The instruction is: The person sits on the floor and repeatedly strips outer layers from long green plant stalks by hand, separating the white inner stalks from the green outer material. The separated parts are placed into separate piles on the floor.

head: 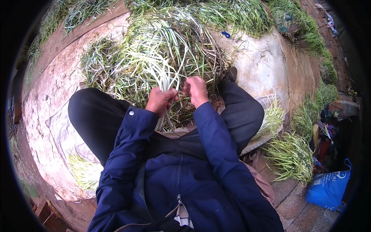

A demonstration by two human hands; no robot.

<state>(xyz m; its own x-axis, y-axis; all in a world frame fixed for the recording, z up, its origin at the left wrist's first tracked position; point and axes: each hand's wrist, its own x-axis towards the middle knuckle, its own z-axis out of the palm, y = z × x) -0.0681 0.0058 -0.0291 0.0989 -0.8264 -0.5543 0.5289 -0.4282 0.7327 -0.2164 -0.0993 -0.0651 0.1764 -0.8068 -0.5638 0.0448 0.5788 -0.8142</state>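
My left hand [161,101] is closed around a bunch of pale green stalks [164,78], whose long tops fan out away from me and whose lower ends hang between my knees. Just to its right, my right hand [196,90] is raised with its fingers curled near thin stray stalks; whether it pinches one of them cannot be made out. Beneath and beyond both hands lies a large heap of tangled green and brownish stalks [107,69]. The heap spreads between my bent legs and past my feet.
Sorted pale bundles lie beside me, one at the left [84,172] and one at the right [269,116]. A greener bundle [291,156] rests near a blue bag [329,187]. More leafy piles [237,14] line the far side, near a blue loop [225,34].
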